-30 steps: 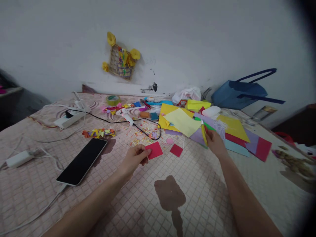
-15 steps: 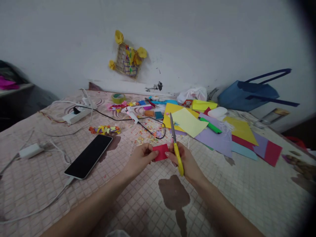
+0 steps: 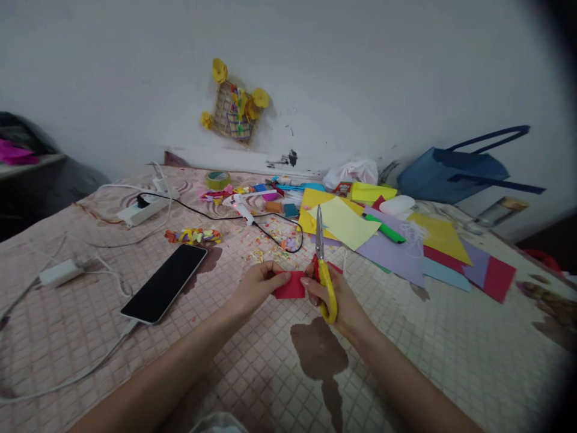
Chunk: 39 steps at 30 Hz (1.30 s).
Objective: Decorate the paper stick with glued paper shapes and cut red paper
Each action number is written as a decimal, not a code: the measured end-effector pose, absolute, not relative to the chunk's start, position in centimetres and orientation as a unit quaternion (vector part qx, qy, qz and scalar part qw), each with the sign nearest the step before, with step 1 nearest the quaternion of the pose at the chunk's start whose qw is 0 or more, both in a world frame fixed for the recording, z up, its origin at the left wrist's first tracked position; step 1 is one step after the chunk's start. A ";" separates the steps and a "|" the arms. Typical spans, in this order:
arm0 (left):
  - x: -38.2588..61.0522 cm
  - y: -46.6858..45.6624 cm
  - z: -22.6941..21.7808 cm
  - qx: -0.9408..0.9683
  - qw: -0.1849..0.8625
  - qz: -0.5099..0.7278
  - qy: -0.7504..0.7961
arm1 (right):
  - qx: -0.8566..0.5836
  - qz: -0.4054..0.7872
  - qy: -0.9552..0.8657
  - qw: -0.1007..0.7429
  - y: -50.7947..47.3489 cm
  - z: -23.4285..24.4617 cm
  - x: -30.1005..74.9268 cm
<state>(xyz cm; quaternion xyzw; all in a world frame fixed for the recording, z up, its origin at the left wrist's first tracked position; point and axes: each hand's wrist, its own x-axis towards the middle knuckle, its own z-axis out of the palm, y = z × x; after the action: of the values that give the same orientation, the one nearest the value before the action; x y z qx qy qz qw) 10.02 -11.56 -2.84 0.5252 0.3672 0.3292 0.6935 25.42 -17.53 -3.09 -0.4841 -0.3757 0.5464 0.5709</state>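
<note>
Between my two hands, over the middle of the table, is a small red piece of paper (image 3: 291, 287). My left hand (image 3: 258, 287) pinches its left edge, thumb on top. The thumb and fingertips of my right hand (image 3: 336, 294) are at its right edge. That same hand also keeps hold of yellow-handled scissors (image 3: 327, 294), blades together and pointing away from me. More red paper (image 3: 334, 268) shows behind my right fingers, partly hidden. Small paper scraps (image 3: 268, 243) lie just beyond my hands.
A white glue gun (image 3: 243, 211) with a black cord lies beyond my hands. To the left are a charging phone (image 3: 166, 284) and a power strip (image 3: 146, 209). Coloured paper sheets (image 3: 392, 258), a green marker (image 3: 385, 228) and a blue bag (image 3: 451, 174) are on the right.
The red paper has turned slightly and moved a little lower in my hands. The scissors have swung more upright, and red paper now shows behind my right fingers.
</note>
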 end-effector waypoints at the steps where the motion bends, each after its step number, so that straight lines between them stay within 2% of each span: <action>1: 10.0 -11.5 -2.9 0.539 0.691 0.318 0.361 | -0.483 0.548 -0.373 0.572 -17.5 -3.2 25.4; 10: 10.2 -11.5 -3.2 0.532 0.703 0.305 0.359 | -0.486 0.540 -0.339 0.598 -17.3 -3.6 25.4; 19: 10.0 -11.3 -3.4 0.520 0.706 0.309 0.368 | -0.495 0.538 -0.353 0.584 -17.2 -4.3 25.5; 24: 10.0 -11.0 -3.3 0.440 0.743 0.348 0.366 | -0.477 0.555 -0.362 0.578 -17.6 -3.3 25.0; 29: 9.6 -10.9 -2.3 0.358 0.762 0.406 0.355 | -0.448 0.581 -0.407 0.544 -18.0 -4.3 24.8; 33: 9.3 -10.8 -1.6 0.346 0.765 0.422 0.343 | -0.478 0.555 -0.476 0.487 -18.2 -5.9 25.0; 39: 9.3 -11.2 -1.0 0.380 0.697 0.513 0.326 | -0.522 0.508 -0.542 0.420 -19.3 -5.2 24.6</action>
<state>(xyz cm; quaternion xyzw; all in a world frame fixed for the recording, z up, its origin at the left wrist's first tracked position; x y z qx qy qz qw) 9.27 -11.24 -0.96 0.3804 0.3264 0.5133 0.6966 24.65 -19.31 -5.21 -0.5217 -0.5417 0.5081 0.4197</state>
